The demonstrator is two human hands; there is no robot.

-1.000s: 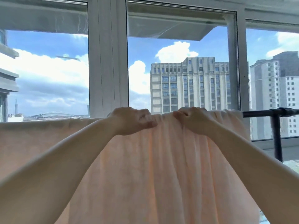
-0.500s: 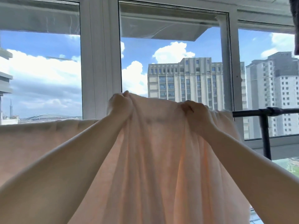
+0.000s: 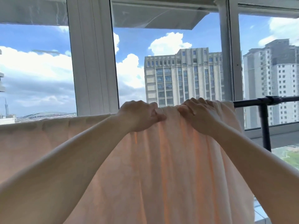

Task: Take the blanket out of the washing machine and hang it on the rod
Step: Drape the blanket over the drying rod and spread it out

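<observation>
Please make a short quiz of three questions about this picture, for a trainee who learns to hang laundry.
1. True or false: both hands grip the blanket at its top edge.
2. On which side of the picture does the bare black rod show? A) left B) right
3. Fill in: the cloth between the hands is ____ into folds.

Key: 1 true: left hand, right hand. 2 B. 3 bunched.
</observation>
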